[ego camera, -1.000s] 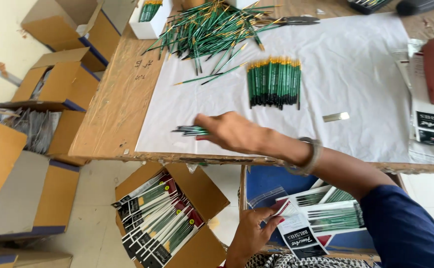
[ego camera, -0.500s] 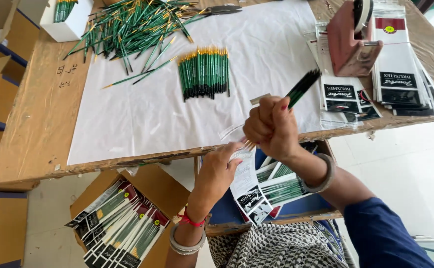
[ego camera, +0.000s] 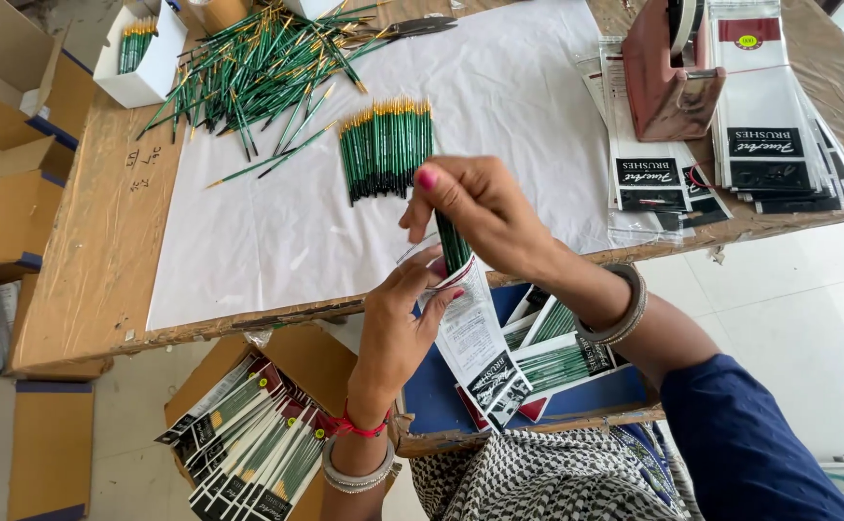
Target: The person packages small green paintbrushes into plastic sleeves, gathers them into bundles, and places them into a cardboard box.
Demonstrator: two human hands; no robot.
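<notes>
My right hand [ego camera: 480, 217] grips a small bundle of green-handled brushes [ego camera: 454, 243] and holds their lower ends inside the mouth of a clear plastic pouch [ego camera: 475, 342] with a printed card. My left hand [ego camera: 404, 323] holds that pouch open from the left, over my lap. On the white paper [ego camera: 277, 241] of the table lies a neat row of the same green brushes [ego camera: 385, 147], just above my hands. A loose heap of brushes [ego camera: 258, 63] lies further back.
A stack of unfilled pouches [ego camera: 764, 116] and a red tape dispenser [ego camera: 671, 72] stand at the table's right. A white box of brushes [ego camera: 142, 53] sits back left. A carton of filled pouches [ego camera: 248, 439] rests on the floor; a blue tray [ego camera: 557, 371] holds more on my lap.
My right hand has brought the brush bundle down from above the table edge to the pouch. My left hand has lifted the pouch to meet it. The camera shifted right.
</notes>
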